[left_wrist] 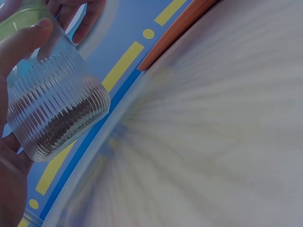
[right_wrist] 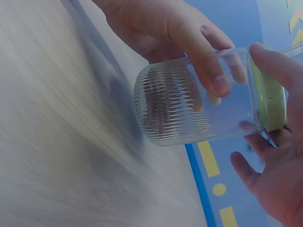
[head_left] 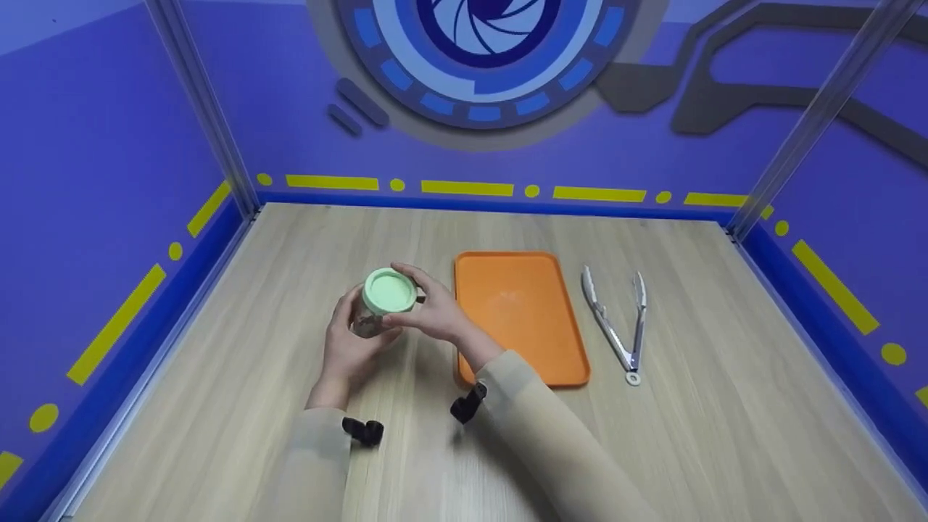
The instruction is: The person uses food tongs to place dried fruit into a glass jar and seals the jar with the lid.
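Both hands are at a clear ribbed glass jar (head_left: 367, 325) with a pale green lid (head_left: 391, 291), held tilted above the table left of the tray. My left hand (head_left: 349, 349) grips the jar's body, thumb and fingers around the glass. At the top, my right hand (head_left: 441, 313) holds the lid by its rim between thumb and fingers. In the left wrist view, dark brown, grainy-looking contents lie low in the jar (left_wrist: 59, 106); their kind cannot be told. The right wrist view has the lid (right_wrist: 273, 101) seated on the jar's mouth.
An orange rectangular tray (head_left: 518, 312) lies flat on the wooden table (head_left: 725, 406), partly beneath my right forearm. Right of it lie spread metal tongs (head_left: 616, 341) with a ring at the near end. Blue printed walls (head_left: 464, 163) bound the table at the back and sides.
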Motion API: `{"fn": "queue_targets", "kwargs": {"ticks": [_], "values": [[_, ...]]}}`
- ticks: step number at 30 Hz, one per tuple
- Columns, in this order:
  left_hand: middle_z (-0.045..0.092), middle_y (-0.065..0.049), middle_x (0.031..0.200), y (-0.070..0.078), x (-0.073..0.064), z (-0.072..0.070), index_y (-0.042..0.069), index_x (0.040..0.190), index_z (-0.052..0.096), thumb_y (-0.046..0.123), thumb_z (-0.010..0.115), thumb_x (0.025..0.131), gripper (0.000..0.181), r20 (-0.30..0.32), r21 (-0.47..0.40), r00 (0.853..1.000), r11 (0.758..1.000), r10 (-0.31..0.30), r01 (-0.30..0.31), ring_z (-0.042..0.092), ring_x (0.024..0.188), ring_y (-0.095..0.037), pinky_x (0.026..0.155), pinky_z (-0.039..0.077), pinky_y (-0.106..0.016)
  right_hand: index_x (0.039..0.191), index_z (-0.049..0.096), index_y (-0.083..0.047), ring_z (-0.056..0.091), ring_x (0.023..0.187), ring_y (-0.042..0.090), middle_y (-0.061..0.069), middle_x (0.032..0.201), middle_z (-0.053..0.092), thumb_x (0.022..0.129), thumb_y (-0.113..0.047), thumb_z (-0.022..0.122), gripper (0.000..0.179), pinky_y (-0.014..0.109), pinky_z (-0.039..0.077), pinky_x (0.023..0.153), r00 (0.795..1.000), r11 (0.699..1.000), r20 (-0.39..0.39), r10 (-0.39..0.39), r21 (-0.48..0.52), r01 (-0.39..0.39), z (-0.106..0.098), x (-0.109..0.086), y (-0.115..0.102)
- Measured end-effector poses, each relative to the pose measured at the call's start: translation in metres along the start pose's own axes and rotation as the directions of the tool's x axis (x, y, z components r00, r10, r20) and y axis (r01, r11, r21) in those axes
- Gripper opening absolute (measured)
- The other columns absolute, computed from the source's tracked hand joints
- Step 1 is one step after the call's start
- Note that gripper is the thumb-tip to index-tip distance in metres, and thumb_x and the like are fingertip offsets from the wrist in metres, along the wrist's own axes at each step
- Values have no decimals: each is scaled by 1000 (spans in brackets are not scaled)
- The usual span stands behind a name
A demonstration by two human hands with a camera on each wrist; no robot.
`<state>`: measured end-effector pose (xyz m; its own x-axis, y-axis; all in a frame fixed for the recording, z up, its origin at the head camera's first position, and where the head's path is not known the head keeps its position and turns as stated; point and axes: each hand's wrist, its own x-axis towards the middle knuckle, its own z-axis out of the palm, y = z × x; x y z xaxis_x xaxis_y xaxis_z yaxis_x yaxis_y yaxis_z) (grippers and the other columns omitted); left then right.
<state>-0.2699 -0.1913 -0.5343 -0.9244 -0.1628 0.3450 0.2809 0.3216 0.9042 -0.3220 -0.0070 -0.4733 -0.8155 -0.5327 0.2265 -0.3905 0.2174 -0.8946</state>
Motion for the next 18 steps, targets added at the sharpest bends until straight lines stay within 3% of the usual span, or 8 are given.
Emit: {"fn": "queue_targets", "kwargs": {"ticks": [7,11,18], "values": [[49,-6,152,1,1,3,17,151,46,22,96,72,94,-16,-5,1000,1000,19,-19,41,149,-31,128,32,-51,152,47,-12,54,135,24,9,148,57,80,-24,90,84,46,52,112,989,1000,-148,17,-11,-19,13,-4,-2],[50,-9,150,1,1,3,14,150,47,19,96,71,93,-38,34,998,998,54,-53,42,148,-32,127,34,-50,146,48,-6,57,131,25,12,144,58,77,-26,92,84,40,54,109,964,999,-263,46,-7,-50,26,-5,-6],[51,-14,147,-1,1,5,9,149,47,11,94,72,90,-55,32,993,994,105,-103,44,145,-36,125,35,-55,142,40,-4,58,129,27,15,140,57,74,-33,94,91,44,51,111,918,995,-386,92,-9,-103,44,-6,-15]]}}
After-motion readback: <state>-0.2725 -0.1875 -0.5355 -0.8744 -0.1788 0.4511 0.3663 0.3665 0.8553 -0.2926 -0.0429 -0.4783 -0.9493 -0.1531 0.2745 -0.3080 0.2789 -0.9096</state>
